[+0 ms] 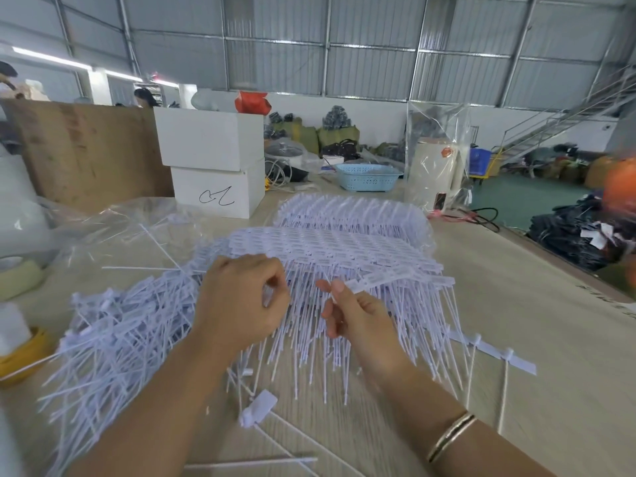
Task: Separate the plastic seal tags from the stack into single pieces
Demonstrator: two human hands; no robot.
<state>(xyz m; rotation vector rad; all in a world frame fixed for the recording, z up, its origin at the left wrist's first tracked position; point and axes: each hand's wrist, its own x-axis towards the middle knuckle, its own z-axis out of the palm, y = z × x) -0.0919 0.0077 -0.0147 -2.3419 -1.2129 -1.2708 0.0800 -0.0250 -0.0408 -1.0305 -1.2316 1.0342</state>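
While you work at the near middle of the worktop, note the following items and their hazards.

Item: stack of joined seal tags, fanned across the worktop's centre, tails pointing toward you. A second stack lies behind it toward the far edge, partly inside clear plastic bag.

Item: right hand, thumb and forefinger pinching the end tag of a strip that runs off to the right. Risk: pull sideways too hard and the flag probably tears or the thin tail bends rather than the joint parting cleanly.

Item: left hand, fingers curled at the stack's front edge; blur hides whether a tag sits inside them. Risk: if it grips several layers, more than one piece likely comes away joined.

Item: pile of separated tags, toward the worktop's left edge, touching the stack. Risk: unsplit strips could slide into it unnoticed.

Item: loose single tags by the near edge under your forearms, and a short joined strip to the right. Risk: a sleeve or wrist sweep may push them off.
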